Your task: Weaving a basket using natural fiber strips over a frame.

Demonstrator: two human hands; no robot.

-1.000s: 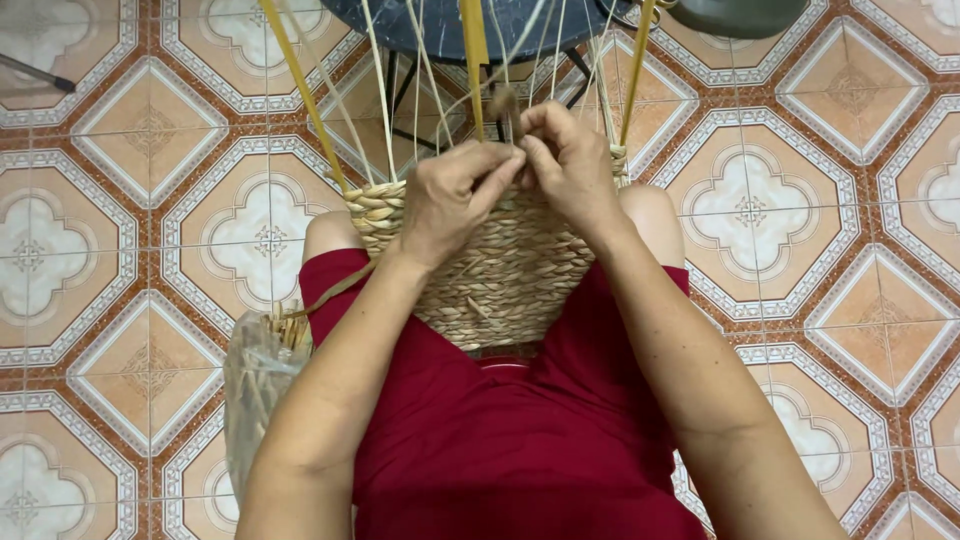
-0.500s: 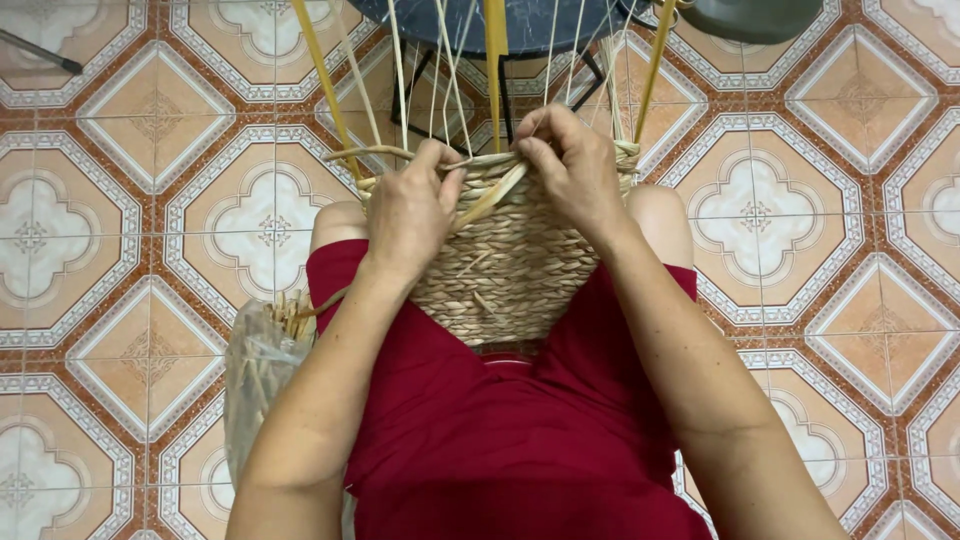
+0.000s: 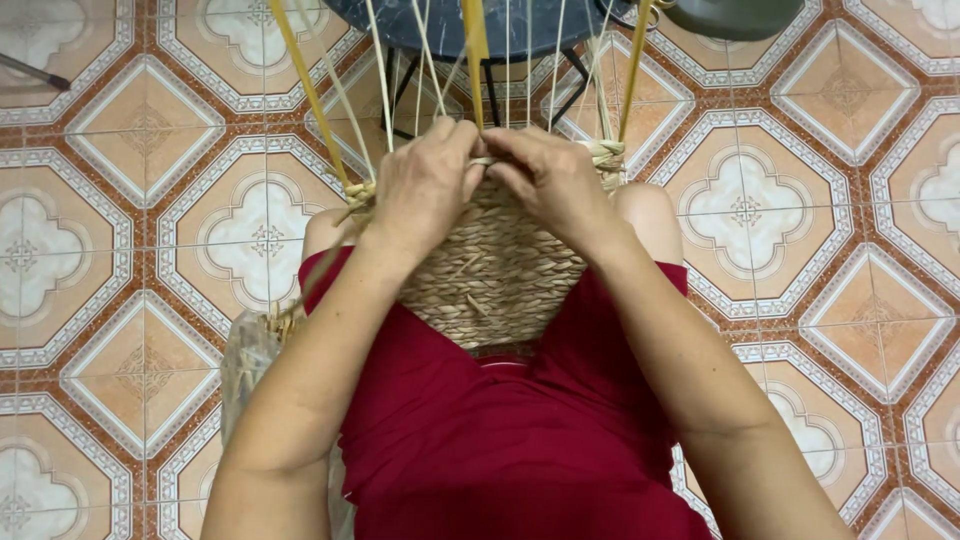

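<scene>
- Floor: patterned ceramic tile floor (image 3: 130,130) in orange, cream and terracotta fills the view on every side; open tile lies to the left and right of the seated person, with more room left than right of the arms.
- Red garment (image 3: 500,440): covers the lap from the frame's lower edge up to the knees; its upper edge meets the basket's base.
- Dark round table (image 3: 520,20): cut by the top edge, its black legs stand just beyond the basket, closing the room ahead.
- Half-woven straw-coloured basket (image 3: 490,270): rests on the lap between the knees, its woven wall facing the camera, its rim at the hands. Unwoven pale and yellow upright stakes (image 3: 310,95) rise from the rim past the top edge, fanning left and right.
- Clear plastic bag of straw strands (image 3: 250,360): lies on the floor beside the left thigh, touching the garment's edge.
- Left hand (image 3: 425,190): at the rim's centre, fingers pinched on a weaving strand (image 3: 485,160).
- Right hand (image 3: 550,180): just beside the left, fingertips meeting it, closed on the same strand at the rim.
</scene>
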